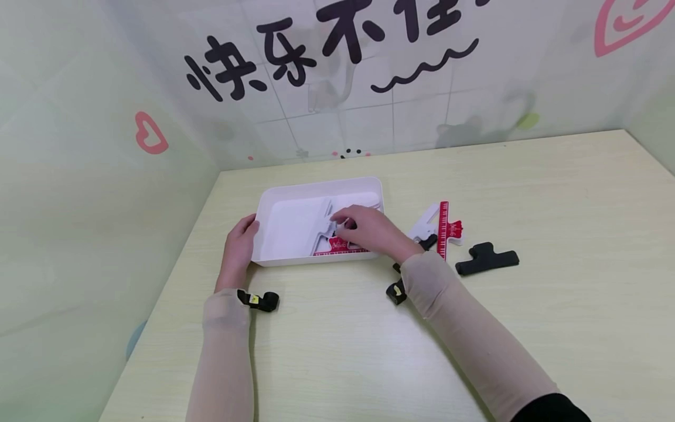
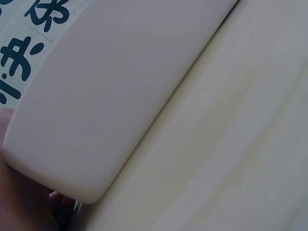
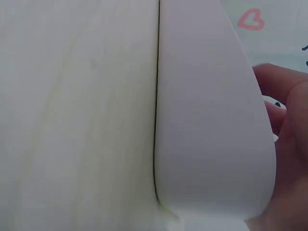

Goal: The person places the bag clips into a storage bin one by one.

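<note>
My left hand grips the left edge of a white plastic tray, thumb at the rim. In the left wrist view the tray's outer wall covers most of that hand. Over the tray's right half, my right hand bends its fingers beside a white clip; whether they pinch it is hard to see. Below this hand, a red clip with white markings lies along the near wall. In the right wrist view the tray wall partly hides the right hand.
Right of the tray on the wooden table lie a red ruler-marked clip, a white clip and a black clip. Another black piece is partly behind the right wrist. A printed wall rises behind the table.
</note>
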Demonstrator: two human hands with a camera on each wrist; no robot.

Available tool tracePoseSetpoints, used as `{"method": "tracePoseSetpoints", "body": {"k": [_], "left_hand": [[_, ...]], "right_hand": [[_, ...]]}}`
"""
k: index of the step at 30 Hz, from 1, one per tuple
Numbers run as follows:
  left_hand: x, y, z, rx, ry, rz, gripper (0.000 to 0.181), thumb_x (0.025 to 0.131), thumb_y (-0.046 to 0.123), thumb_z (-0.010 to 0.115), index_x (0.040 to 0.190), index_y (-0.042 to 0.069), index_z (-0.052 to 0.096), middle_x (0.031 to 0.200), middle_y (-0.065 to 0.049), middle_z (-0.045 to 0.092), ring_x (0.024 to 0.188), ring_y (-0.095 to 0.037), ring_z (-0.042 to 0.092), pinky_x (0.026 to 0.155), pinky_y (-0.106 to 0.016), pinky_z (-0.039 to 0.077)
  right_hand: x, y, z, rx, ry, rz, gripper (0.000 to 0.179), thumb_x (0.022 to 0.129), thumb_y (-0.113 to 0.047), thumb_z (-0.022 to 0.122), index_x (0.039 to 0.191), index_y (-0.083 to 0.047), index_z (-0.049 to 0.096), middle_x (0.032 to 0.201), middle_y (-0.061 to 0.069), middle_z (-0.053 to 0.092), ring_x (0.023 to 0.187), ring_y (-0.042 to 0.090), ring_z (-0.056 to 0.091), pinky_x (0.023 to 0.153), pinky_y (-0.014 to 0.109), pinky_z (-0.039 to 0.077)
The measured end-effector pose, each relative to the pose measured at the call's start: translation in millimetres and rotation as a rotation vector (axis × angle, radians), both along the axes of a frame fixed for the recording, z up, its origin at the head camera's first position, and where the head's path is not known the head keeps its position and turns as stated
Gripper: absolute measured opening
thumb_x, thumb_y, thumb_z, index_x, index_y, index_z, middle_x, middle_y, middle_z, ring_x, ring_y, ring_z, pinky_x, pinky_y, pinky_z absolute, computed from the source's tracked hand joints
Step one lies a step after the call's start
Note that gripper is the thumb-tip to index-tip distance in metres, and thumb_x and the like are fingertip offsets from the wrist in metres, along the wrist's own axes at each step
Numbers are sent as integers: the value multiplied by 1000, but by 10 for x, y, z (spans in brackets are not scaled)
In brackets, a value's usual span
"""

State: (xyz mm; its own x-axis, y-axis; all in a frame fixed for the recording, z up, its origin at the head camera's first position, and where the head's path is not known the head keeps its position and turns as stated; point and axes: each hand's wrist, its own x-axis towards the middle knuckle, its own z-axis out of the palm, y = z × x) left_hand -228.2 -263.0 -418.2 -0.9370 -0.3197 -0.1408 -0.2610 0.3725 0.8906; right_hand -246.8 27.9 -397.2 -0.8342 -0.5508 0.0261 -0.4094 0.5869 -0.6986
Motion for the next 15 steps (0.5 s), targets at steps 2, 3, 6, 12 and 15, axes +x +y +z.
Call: {"method": "tracePoseSetpoints", "body": {"k": [2,3,6,12,15], "left_hand": [[-3,0,3,6,3,4,46,97,38,41,139,19,42,142,0,41,123,-19,40,105,-35,30],[-5,2,7,5,2,5,46,97,38,40,139,19,42,142,0,41,124,-18,40,105,-35,30],[-9,7,12,-1,0,10,45,97,38,41,138,19,42,142,0,41,125,-18,39,106,-36,29],[-15,8,5,-6,-2,15,45,97,37,41,138,20,42,143,0,41,127,-18,38,107,-36,28],[-12,1,-2,-6,-3,15,45,97,36,40,138,19,42,143,0,40,127,-18,37,107,-36,28]], "right_hand": [[-31,43,18,-52,-17,-38,32,90,-29,54,121,-20,58,107,-4,60,99,13,55,88,32,44],[-45,71,31,-74,-24,-54,31,91,-29,53,120,-19,59,107,-4,60,98,14,54,87,33,45],[-71,170,80,-113,-62,-90,32,91,-31,52,120,-19,59,106,-3,59,96,15,55,84,34,46],[-108,390,199,-176,-127,-98,33,92,-31,53,122,-18,57,101,4,63,81,25,59,75,34,45],[-138,504,242,-175,-138,-128,32,92,-31,53,120,-17,57,100,5,62,80,27,58,73,34,43]]}}
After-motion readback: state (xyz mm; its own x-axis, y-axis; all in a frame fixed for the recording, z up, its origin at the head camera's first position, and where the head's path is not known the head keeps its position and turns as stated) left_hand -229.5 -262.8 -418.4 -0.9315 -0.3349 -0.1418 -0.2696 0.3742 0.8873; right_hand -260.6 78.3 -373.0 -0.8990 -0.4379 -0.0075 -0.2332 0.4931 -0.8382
